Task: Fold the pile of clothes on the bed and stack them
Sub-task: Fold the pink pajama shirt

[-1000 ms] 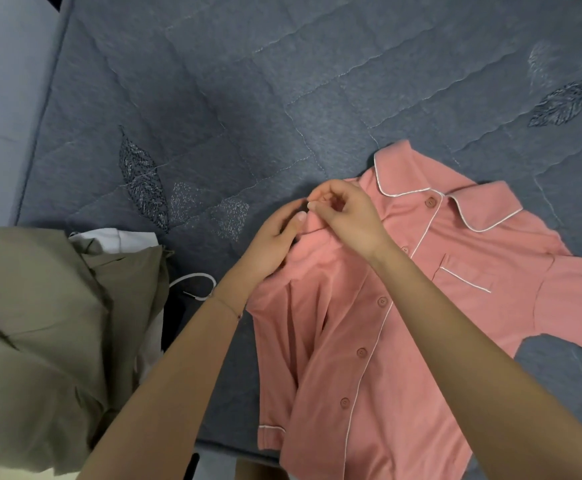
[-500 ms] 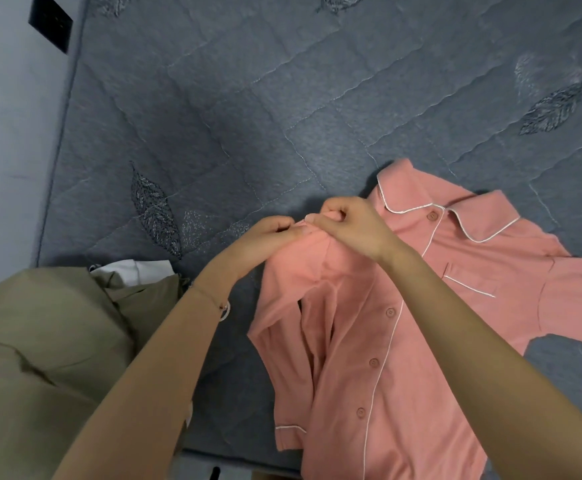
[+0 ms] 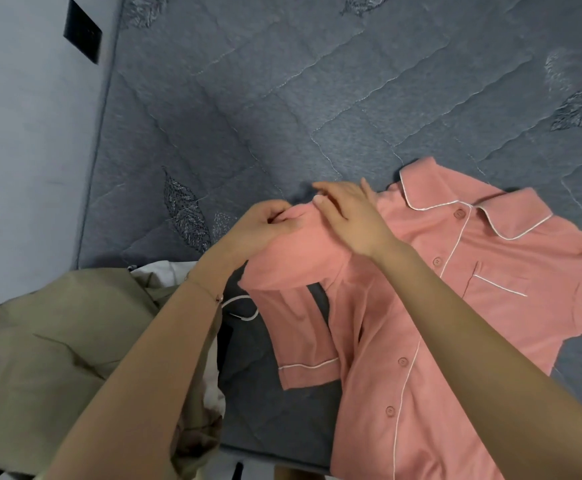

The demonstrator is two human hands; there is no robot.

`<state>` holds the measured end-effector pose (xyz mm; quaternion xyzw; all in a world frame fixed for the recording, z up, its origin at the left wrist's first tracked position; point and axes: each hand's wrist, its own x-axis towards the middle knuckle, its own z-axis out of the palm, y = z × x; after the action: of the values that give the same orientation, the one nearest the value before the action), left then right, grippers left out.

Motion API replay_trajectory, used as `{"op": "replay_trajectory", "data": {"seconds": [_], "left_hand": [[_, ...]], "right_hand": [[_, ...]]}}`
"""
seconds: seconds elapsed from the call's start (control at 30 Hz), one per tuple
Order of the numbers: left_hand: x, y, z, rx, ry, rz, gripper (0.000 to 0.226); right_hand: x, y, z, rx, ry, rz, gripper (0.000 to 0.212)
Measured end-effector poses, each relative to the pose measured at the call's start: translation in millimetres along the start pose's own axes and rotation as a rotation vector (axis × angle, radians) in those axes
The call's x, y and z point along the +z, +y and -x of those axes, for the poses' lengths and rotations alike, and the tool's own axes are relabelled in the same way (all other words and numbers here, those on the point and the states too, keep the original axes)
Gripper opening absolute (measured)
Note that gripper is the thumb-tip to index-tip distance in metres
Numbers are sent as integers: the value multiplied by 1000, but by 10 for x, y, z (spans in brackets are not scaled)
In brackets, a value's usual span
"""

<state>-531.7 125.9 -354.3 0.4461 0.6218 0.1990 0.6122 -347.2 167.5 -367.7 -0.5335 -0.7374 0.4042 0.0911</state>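
The pink shirt (image 3: 490,271), a buttoned short-sleeved top with white piping, lies front up on the right half of the bed (image 3: 282,98). Its collar (image 3: 431,188) points to the far side and its hem runs off the near edge of the view. A chest pocket (image 3: 500,289) shows on the half that lies flat. The other shoulder is raised off the bedding in a small ridge. The left hand (image 3: 265,226) pinches that ridge at its outer end, fingers curled round the cloth. The right hand (image 3: 348,213) lies just beside it on the same shoulder, its fingers nearly straight and spread over the fabric, gripping nothing that can be seen. Below the raised shoulder the short sleeve (image 3: 306,344) hangs and rests on the bed, its piped cuff toward the near side, with a dark fold between it and the shirt's body. A thin bracelet (image 3: 218,297) sits on the left wrist. Near that wrist a white cord (image 3: 246,308) loops over the bedding. At the lower left a crumpled olive garment (image 3: 57,341) is heaped on the bed, and a white garment (image 3: 159,271) pokes out at its far edge, partly hidden by the left forearm. The bed cover is grey, quilted in wavy lines, with stitched leaf shapes. Along the left runs a pale wall (image 3: 23,133) bearing a black plate (image 3: 82,31).
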Motion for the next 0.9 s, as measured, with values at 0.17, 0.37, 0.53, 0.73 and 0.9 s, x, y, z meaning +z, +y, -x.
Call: {"op": "replay_trajectory", "data": {"seconds": [0.17,0.37,0.53,0.73,0.9], "left_hand": [[-104,-82,59,-52,-46,18,37],[-303,-221,124,-299,-126,162,28],[-530,-144,130,-114,-54,-57,26],[-693,-47,152,33,0,-228,35],[-923,-141,163,-60,-75,-456,29]], "right_hand": [[15,-259,-109,-27,-137,-201,21],[21,-328,-119,85,17,-314,27],[145,-351,-145,151,46,74,23],[264,-745,-254,67,-137,-222,24],[276,-847,-337,60,-110,-291,22]]}}
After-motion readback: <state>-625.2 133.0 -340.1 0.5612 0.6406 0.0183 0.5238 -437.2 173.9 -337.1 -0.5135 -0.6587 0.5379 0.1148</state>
